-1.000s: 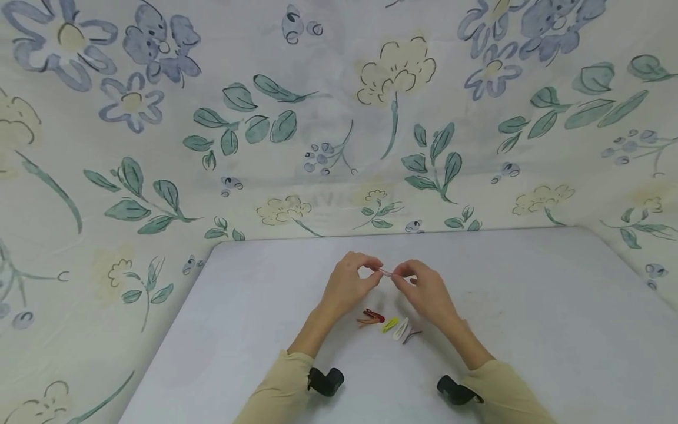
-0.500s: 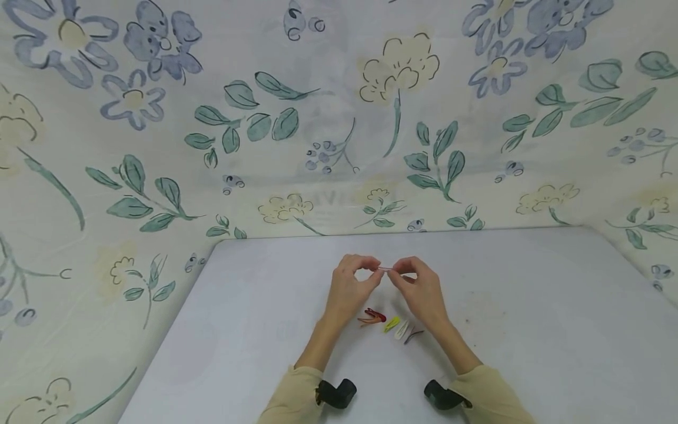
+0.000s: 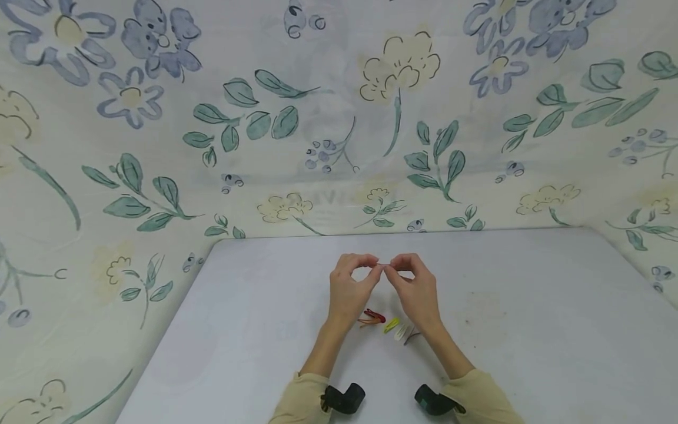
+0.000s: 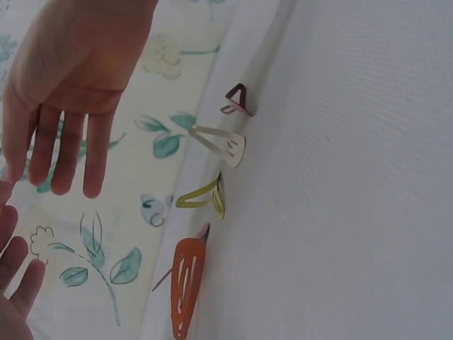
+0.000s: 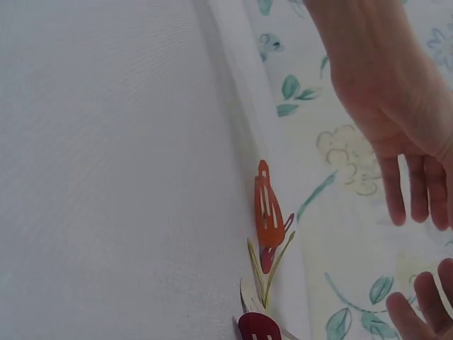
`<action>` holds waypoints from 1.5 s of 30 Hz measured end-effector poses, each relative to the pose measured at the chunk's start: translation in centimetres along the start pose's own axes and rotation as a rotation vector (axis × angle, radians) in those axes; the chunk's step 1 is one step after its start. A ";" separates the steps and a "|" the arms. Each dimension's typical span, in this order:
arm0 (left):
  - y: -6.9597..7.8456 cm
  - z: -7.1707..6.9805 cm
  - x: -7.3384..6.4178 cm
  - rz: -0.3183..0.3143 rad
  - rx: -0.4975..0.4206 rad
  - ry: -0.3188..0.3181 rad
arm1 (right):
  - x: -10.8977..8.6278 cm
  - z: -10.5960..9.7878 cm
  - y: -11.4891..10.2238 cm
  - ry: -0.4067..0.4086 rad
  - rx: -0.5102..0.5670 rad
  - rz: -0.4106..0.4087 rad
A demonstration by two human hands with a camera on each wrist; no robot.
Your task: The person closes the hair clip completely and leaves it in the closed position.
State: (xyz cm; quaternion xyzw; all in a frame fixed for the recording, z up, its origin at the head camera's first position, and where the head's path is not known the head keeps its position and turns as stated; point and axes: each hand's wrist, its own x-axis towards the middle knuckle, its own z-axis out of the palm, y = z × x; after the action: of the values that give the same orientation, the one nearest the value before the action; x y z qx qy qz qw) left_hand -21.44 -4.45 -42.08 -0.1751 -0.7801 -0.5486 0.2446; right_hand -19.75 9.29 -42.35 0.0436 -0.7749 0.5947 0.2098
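In the head view, my left hand (image 3: 346, 294) and right hand (image 3: 418, 294) meet above the table, each pinching one end of a small pinkish hair clip (image 3: 382, 265), mostly covered by fingertips. Below them lie several snap hair clips: a red clip (image 3: 376, 316) with an orange clip (image 4: 186, 283) beside it, a yellow clip (image 3: 391, 325), a white clip (image 3: 401, 332) and a dark purplish clip (image 4: 238, 97). My right forearm partly covers the last two. The wrist views show the other fingers of both hands extended, while the pinched clip is out of sight.
The clips rest on a white table (image 3: 254, 306). Behind it hangs a floral cloth (image 3: 328, 135). A black wrist camera is on each sleeve, the left camera (image 3: 344, 398) and the right camera (image 3: 435, 400).
Both hands have drawn closer together and slightly up, and the forearms have moved inward. The pinched clip, visible between the fingertips before, is now mostly hidden. The clips on the table stay put.
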 end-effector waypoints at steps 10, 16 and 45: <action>0.4 -0.2 0.1 0.023 0.027 0.017 | 0.1 -0.1 -0.3 0.011 -0.012 -0.021; 0.4 -0.2 0.0 0.001 0.030 0.039 | 0.0 0.0 -0.2 0.010 -0.015 -0.047; 0.3 0.5 -0.8 0.009 0.035 0.090 | -0.8 0.4 0.0 0.067 -0.068 -0.074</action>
State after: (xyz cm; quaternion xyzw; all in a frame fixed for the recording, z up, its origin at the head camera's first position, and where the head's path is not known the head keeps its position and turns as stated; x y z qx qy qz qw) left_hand -20.72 -3.87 -42.46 -0.1496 -0.7770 -0.5411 0.2848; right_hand -19.17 8.79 -42.70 0.0449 -0.7849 0.5611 0.2588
